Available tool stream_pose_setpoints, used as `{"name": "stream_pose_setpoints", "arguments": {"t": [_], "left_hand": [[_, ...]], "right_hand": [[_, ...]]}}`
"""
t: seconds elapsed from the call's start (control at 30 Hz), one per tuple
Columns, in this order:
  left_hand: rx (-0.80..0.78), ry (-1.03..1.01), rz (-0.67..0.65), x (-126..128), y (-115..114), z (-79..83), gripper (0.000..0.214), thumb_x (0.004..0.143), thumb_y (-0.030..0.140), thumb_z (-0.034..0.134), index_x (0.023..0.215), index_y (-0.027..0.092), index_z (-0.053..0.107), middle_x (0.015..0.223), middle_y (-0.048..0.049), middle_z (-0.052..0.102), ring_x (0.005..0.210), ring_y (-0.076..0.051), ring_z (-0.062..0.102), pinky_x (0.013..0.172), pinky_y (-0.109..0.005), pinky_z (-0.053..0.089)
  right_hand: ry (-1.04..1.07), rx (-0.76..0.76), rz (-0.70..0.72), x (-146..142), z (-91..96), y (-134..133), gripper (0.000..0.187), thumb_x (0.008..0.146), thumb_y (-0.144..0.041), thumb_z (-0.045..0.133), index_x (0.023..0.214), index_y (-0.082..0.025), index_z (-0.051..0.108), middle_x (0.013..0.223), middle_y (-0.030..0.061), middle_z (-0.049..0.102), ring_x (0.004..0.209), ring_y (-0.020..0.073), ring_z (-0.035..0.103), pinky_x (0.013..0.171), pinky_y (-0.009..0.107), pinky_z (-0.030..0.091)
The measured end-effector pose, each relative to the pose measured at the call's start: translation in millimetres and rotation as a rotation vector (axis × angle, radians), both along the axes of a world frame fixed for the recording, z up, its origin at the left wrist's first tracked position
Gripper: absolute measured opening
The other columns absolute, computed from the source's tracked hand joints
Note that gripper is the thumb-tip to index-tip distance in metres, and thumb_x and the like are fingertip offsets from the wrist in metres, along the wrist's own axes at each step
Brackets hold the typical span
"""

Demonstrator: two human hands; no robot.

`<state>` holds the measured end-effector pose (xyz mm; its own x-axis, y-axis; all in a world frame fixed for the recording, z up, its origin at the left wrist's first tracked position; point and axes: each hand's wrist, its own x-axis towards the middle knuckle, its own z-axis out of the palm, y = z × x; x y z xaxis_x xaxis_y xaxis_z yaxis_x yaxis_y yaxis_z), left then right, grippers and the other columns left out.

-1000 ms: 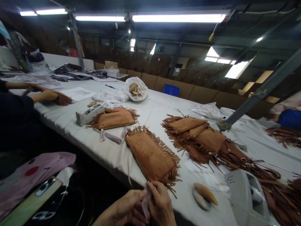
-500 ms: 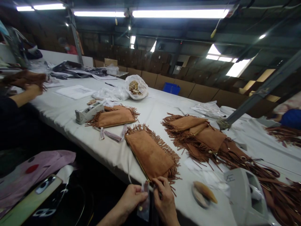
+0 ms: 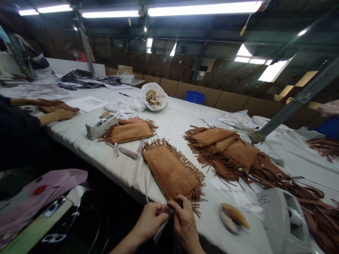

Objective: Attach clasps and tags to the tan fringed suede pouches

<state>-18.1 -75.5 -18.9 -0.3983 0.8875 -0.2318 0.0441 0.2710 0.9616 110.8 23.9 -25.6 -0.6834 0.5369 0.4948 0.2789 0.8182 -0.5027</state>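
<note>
A brown suede pouch with a fringed edge lies at the table's front edge, a zipper along its near left side. My left hand is closed in a pinch on a translucent plastic strip, which hangs below the fingers. My right hand is closed at the pouch's lower corner, where the zipper ends. Its fingers hide the exact piece between them. The two hands are close together, with fingertips nearly meeting.
Another fringed pouch lies beside a tape dispenser. More pouches are piled on the right, near a larger dispenser and a tape roll. A co-worker's hand handles brown fringe on the left. A phone is at lower left.
My left hand has turned and the plastic strip is now more hidden by its fingers. My right fingers have moved slightly up and left. The co-worker's brown piece has been lowered onto the table.
</note>
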Motion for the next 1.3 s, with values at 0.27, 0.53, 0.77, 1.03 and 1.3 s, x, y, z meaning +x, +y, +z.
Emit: {"name": "stream_pose_setpoints", "arguments": {"t": [0.27,0.53,0.77,1.03,1.3], "left_hand": [[-0.023,-0.146,0.086,7.6,10.8,-2.2,0.014,0.066,0.025,0.056,0.056,0.017,0.052,0.047,0.0056,0.047,0.047,-0.010,0.043,0.047,-0.022,0.029],[-0.082,-0.198,0.083,0.5,21.1,-6.3,0.030,0.063,0.038,0.067,0.050,0.017,0.048,0.044,0.0085,0.039,0.044,-0.007,0.031,0.045,-0.022,0.021],[-0.169,-0.243,0.089,-0.3,28.1,-5.8,0.044,0.066,0.060,0.059,0.053,0.018,0.052,0.046,0.0036,0.051,0.042,-0.009,0.041,0.045,-0.023,0.027],[-0.243,0.034,0.071,-3.8,32.4,7.3,0.034,0.067,0.043,0.060,0.045,0.018,0.054,0.041,0.0041,0.046,0.041,-0.011,0.040,0.046,-0.025,0.025],[-0.148,0.348,-0.025,-6.3,28.7,20.7,0.033,0.072,0.033,0.056,0.044,0.017,0.052,0.043,0.0059,0.036,0.050,-0.011,0.038,0.052,-0.025,0.022]], "right_hand": [[-0.019,-0.091,0.038,-10.4,7.8,3.8,0.039,0.069,-0.001,0.042,0.091,-0.023,0.066,0.090,0.0052,0.053,0.084,0.0210,0.052,0.073,0.034,0.046],[0.035,-0.207,0.136,-8.9,5.2,12.1,0.036,0.070,-0.002,0.040,0.092,-0.022,0.063,0.087,0.0048,0.058,0.084,0.0205,0.054,0.073,0.033,0.045],[0.104,-0.270,0.137,-5.8,4.4,13.7,0.043,0.066,0.000,0.038,0.097,-0.020,0.059,0.087,0.0044,0.062,0.084,0.0195,0.057,0.075,0.031,0.047],[0.126,-0.428,0.048,-1.1,5.6,13.6,0.044,0.065,-0.003,0.040,0.101,-0.019,0.061,0.091,0.0056,0.068,0.086,0.0194,0.064,0.079,0.031,0.050],[0.322,-0.639,-0.273,21.8,14.5,-20.1,0.027,0.078,-0.041,0.058,0.083,-0.018,0.070,0.082,0.0085,0.070,0.081,0.0233,0.064,0.076,0.033,0.050]]}}
